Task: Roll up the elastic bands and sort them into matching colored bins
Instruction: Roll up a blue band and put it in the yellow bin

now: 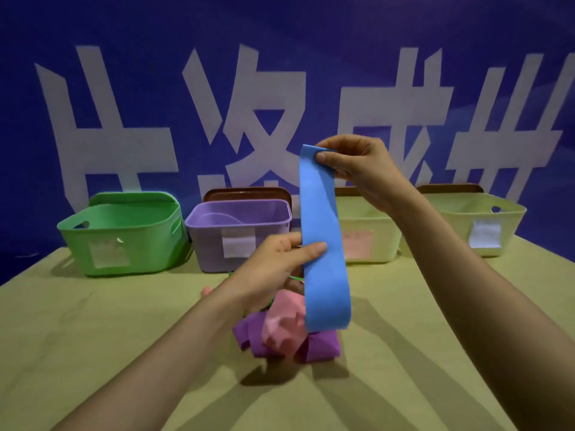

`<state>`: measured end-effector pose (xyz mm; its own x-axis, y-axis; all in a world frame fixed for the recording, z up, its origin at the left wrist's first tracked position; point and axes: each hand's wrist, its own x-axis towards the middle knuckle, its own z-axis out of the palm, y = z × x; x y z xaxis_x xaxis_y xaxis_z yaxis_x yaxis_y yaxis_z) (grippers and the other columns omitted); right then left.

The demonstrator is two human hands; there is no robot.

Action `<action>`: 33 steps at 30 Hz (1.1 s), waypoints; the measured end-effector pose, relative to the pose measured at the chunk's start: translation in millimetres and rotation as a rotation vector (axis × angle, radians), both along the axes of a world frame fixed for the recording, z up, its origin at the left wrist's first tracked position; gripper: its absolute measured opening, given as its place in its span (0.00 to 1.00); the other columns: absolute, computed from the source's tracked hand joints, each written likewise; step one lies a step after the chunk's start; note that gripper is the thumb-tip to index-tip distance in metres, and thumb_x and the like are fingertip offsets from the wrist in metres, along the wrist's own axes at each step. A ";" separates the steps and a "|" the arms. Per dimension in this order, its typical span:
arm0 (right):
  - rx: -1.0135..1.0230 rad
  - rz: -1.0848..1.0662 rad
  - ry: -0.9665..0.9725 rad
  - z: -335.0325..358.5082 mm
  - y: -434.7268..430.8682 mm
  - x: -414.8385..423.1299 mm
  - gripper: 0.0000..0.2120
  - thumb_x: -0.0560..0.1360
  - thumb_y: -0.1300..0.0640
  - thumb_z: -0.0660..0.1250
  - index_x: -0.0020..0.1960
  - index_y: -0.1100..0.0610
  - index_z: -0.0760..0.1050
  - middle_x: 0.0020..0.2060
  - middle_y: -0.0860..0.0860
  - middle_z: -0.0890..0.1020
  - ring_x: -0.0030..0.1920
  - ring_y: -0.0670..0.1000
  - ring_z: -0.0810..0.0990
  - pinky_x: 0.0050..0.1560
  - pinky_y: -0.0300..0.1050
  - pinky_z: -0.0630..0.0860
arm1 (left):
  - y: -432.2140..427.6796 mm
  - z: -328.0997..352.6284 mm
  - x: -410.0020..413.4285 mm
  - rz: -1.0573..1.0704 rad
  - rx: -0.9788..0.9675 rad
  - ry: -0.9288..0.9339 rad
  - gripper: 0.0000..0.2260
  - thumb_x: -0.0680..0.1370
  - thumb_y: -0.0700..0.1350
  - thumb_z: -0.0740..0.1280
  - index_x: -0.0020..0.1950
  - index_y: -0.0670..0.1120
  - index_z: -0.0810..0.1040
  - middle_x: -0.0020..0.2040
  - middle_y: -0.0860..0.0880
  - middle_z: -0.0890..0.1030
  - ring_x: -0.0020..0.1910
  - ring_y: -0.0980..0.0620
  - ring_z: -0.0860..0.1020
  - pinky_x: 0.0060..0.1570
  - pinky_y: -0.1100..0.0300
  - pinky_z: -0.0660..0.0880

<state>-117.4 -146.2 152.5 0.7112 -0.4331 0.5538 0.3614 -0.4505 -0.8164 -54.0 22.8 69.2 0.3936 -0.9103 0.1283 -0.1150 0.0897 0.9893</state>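
Observation:
A blue elastic band [323,244] hangs unrolled as a long flat loop above the table. My right hand [361,166] pinches its top end between thumb and fingers. My left hand [280,259] pinches the band lower down at its left edge, thumb lying across the front. Under the band's lower end lies a heap of bands on the table: a pink band [284,325] on top of a purple band [317,346], with a sliver of a green band [295,277] behind my left hand.
Along the back of the tan table [93,337] stand a green bin [124,231], a purple bin [236,231] and two pale yellow bins [367,234] [479,225], each with a label. Brown lids lean behind some bins. A blue banner fills the background.

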 end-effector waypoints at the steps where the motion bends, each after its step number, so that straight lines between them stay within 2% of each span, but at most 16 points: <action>1: 0.029 0.016 0.031 -9.1 1.1 -1.0 0.04 0.73 0.64 0.70 0.47 0.56 0.79 0.40 0.49 0.83 0.42 0.44 0.82 0.44 0.38 0.79 | 6.2 -7.8 -5.7 -0.004 0.007 0.056 0.07 0.79 0.41 0.64 0.54 0.44 0.79 0.43 0.50 0.84 0.37 0.55 0.82 0.29 0.64 0.76; 3: 0.093 0.036 0.086 -33.8 4.1 -3.0 0.04 0.73 0.64 0.70 0.47 0.58 0.79 0.41 0.50 0.83 0.43 0.45 0.82 0.45 0.39 0.79 | 16.7 -27.8 -16.7 -0.022 0.056 0.132 0.06 0.79 0.41 0.64 0.53 0.44 0.79 0.41 0.50 0.84 0.35 0.54 0.82 0.29 0.63 0.75; 5: 0.167 0.069 0.120 -66.6 7.0 -2.8 0.05 0.72 0.66 0.70 0.46 0.58 0.79 0.40 0.50 0.82 0.42 0.46 0.81 0.45 0.39 0.78 | 23.0 -52.2 -22.1 -0.031 0.142 0.139 0.05 0.78 0.44 0.66 0.51 0.45 0.80 0.42 0.50 0.84 0.38 0.50 0.81 0.35 0.60 0.74; 7: 0.222 0.098 0.185 -105.5 9.4 0.3 0.06 0.72 0.68 0.69 0.45 0.58 0.79 0.38 0.50 0.82 0.40 0.45 0.79 0.42 0.37 0.77 | 22.3 -75.1 -17.4 0.024 0.216 0.084 0.04 0.78 0.44 0.66 0.49 0.47 0.80 0.46 0.48 0.84 0.43 0.50 0.81 0.44 0.56 0.77; 9: 0.243 0.101 0.298 -144.5 10.7 3.8 0.06 0.72 0.68 0.70 0.44 0.58 0.79 0.35 0.48 0.82 0.37 0.43 0.78 0.39 0.35 0.75 | 17.5 -89.7 -2.8 0.185 0.235 -0.093 0.02 0.78 0.44 0.67 0.50 0.49 0.77 0.48 0.47 0.82 0.43 0.52 0.80 0.46 0.55 0.78; 12: 0.260 0.100 0.376 -185.1 9.6 4.8 0.07 0.72 0.68 0.70 0.43 0.57 0.80 0.32 0.45 0.82 0.35 0.41 0.78 0.37 0.32 0.74 | 8.1 -91.4 23.3 0.481 0.260 -0.572 0.14 0.75 0.47 0.71 0.58 0.45 0.75 0.49 0.51 0.77 0.43 0.53 0.77 0.46 0.58 0.75; 14: 0.292 0.081 0.345 -192.7 7.8 4.2 0.07 0.72 0.68 0.70 0.42 0.57 0.80 0.33 0.44 0.82 0.36 0.41 0.78 0.38 0.33 0.75 | -0.5 -87.3 37.2 0.536 0.216 -0.674 0.16 0.74 0.47 0.72 0.60 0.45 0.74 0.52 0.50 0.76 0.44 0.53 0.76 0.46 0.59 0.73; 17: 0.265 0.053 0.289 -187.7 9.8 3.8 0.08 0.71 0.68 0.71 0.43 0.56 0.80 0.31 0.43 0.82 0.35 0.39 0.78 0.36 0.31 0.74 | -16.6 -88.5 50.6 0.390 0.180 -0.513 0.13 0.73 0.44 0.74 0.55 0.44 0.77 0.49 0.47 0.80 0.46 0.51 0.80 0.48 0.60 0.77; 20: 0.229 0.017 0.216 -184.8 12.7 5.6 0.07 0.71 0.69 0.71 0.45 0.59 0.79 0.33 0.45 0.81 0.34 0.38 0.78 0.36 0.31 0.73 | -27.5 -92.8 54.8 0.288 0.156 -0.297 0.08 0.74 0.40 0.72 0.51 0.42 0.80 0.45 0.44 0.83 0.43 0.55 0.81 0.42 0.67 0.77; 24: 0.291 -0.007 0.179 -187.0 10.0 8.1 0.05 0.71 0.67 0.71 0.42 0.58 0.79 0.33 0.45 0.82 0.36 0.41 0.79 0.37 0.33 0.74 | -32.9 -97.5 57.0 0.310 0.084 -0.048 0.09 0.74 0.38 0.72 0.52 0.37 0.80 0.46 0.40 0.84 0.45 0.49 0.82 0.44 0.59 0.79; 26: 0.286 0.006 0.181 -188.5 9.5 6.2 0.04 0.73 0.65 0.70 0.43 0.57 0.80 0.35 0.45 0.83 0.39 0.41 0.80 0.39 0.34 0.75 | -32.9 -98.4 53.2 0.275 0.067 0.021 0.07 0.75 0.37 0.70 0.52 0.39 0.81 0.46 0.41 0.84 0.45 0.48 0.84 0.47 0.56 0.80; 29: 0.264 0.004 0.147 -187.3 10.3 1.9 0.05 0.74 0.66 0.68 0.45 0.58 0.80 0.36 0.43 0.83 0.39 0.39 0.80 0.38 0.31 0.74 | -32.5 -98.1 47.0 0.248 0.022 0.076 0.07 0.76 0.36 0.68 0.53 0.39 0.81 0.47 0.41 0.84 0.46 0.48 0.84 0.47 0.57 0.80; 33: 0.210 0.012 0.123 -186.0 12.8 0.2 0.09 0.73 0.67 0.68 0.47 0.55 0.81 0.39 0.42 0.84 0.43 0.40 0.81 0.43 0.33 0.76 | -34.1 -101.5 43.7 0.288 -0.021 0.201 0.05 0.76 0.36 0.68 0.50 0.41 0.81 0.43 0.45 0.84 0.42 0.51 0.83 0.43 0.61 0.79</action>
<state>-117.2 -133.4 -33.5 0.7739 -0.5205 0.3609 0.2576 -0.2619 -0.9301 -10.3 -11.3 -32.2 0.6534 -0.7560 0.0395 0.0580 0.1020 0.9931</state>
